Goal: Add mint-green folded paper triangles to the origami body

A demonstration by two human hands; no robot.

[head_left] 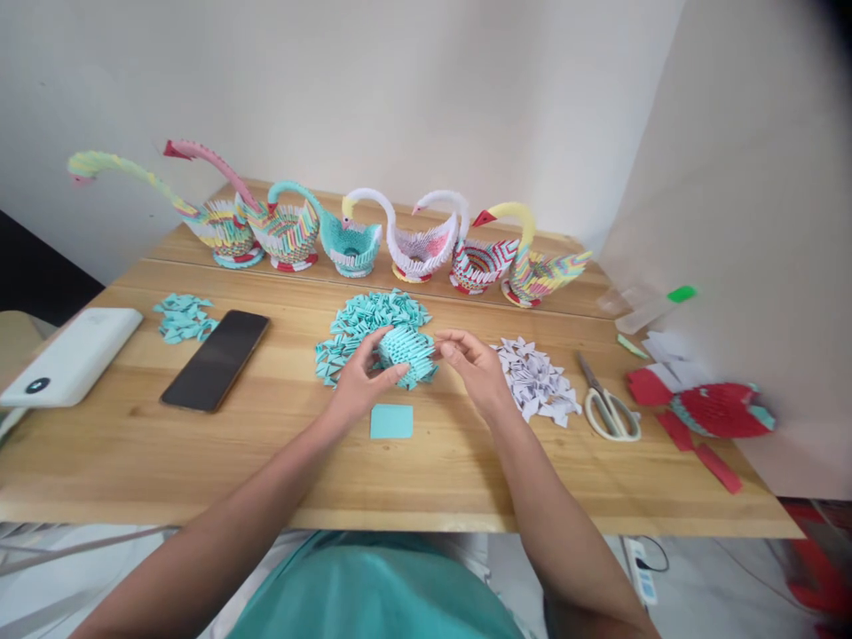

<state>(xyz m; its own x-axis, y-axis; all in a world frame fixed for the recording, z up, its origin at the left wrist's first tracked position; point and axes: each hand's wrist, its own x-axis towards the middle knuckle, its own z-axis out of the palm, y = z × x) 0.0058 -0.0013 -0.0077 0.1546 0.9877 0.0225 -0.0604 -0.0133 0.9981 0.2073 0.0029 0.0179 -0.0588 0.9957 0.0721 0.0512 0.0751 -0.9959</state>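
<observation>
My left hand point(365, 373) is wrapped round a small turquoise modular-paper piece point(407, 351) built of folded units, held just above the wooden table point(432, 479). My right hand point(471, 362) sits at its right side, thumb and fingers pinched together at its edge; whether they hold a folded unit I cannot make out. Behind the hands lies a heap of turquoise folded units point(373, 318). A small turquoise paper rectangle point(391, 421) lies flat in front of the hands.
A heap of white folded units point(539, 382) and scissors point(609, 410) lie to the right. Red paper strips and a red-turquoise model point(719, 410) sit far right. A phone point(216, 358), a white power bank point(70, 357) and more turquoise units point(185, 317) lie left. Several paper swans point(413, 244) line the back.
</observation>
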